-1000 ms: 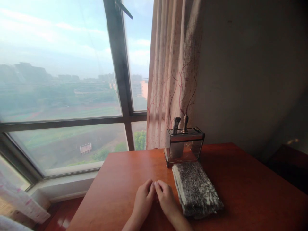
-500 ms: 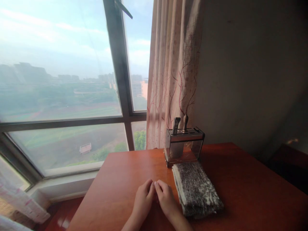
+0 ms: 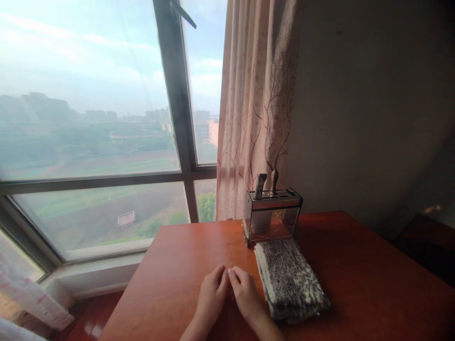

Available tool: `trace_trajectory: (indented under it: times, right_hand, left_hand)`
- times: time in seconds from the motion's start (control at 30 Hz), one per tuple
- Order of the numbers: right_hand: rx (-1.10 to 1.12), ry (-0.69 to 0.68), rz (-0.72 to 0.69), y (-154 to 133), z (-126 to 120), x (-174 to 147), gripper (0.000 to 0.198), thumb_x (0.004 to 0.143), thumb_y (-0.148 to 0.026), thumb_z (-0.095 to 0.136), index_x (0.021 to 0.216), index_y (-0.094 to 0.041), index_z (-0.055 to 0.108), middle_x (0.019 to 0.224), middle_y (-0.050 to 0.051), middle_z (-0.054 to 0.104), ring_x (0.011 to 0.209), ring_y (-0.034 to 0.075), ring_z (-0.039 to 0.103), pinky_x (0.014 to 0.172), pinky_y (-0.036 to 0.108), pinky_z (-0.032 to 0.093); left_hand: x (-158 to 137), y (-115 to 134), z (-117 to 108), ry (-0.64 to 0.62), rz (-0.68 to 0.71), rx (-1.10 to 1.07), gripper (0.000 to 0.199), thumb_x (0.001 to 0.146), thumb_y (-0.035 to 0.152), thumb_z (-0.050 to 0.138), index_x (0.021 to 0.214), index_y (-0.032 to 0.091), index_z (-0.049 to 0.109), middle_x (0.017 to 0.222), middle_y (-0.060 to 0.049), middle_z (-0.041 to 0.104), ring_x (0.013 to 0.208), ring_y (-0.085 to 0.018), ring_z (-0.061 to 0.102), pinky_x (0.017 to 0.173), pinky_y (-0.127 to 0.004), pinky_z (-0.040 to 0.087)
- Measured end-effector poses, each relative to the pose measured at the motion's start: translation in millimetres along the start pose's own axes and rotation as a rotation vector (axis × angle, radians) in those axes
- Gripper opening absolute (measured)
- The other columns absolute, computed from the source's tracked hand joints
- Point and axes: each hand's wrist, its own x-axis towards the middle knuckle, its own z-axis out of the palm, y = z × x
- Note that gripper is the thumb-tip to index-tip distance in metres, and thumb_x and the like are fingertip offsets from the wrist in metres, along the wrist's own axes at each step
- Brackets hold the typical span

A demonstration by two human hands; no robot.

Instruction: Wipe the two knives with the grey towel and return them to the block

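Note:
My left hand point(image 3: 213, 286) and my right hand point(image 3: 243, 287) rest on the reddish-brown table point(image 3: 170, 270), thumbs up and fingertips meeting between them. The fingers of both are curled closed, and I see nothing in them. Just right of my right hand lies a folded, fuzzy grey-and-white cloth point(image 3: 291, 277). Behind the cloth stands a knife block point(image 3: 273, 206) with clear sides and a dark metal frame. Two handles stick up from its top: a black one point(image 3: 260, 186) and a ridged brownish one point(image 3: 274, 181).
A large window point(image 3: 186, 175) with a dark frame spans the left side, above a white sill point(image 3: 95, 274). A patterned curtain point(image 3: 249, 118) hangs behind the knife block. The plain wall point(image 3: 355, 118) is at the right, and part of another curtain point(image 3: 31, 298) shows at lower left.

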Motion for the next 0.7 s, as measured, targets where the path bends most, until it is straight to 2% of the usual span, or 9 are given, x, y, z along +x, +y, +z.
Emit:
trace_trajectory:
  times: [0.7]
  right_hand:
    - [-0.047,-0.022,-0.001,2.0,-0.1,-0.3,0.039,0.094,-0.045,0.038,0.063,-0.022,0.043,0.061,0.001,0.053,0.060,0.017,0.049,0.052,0.025,0.033]
  left_hand:
    - [-0.9,2.0,-0.6,-0.030,-0.014,0.025,0.030,0.090,0.040,0.040,0.067,0.021,0.046,0.063,-0.002,0.057,0.062,-0.019,0.051,0.059,-0.028,0.036]
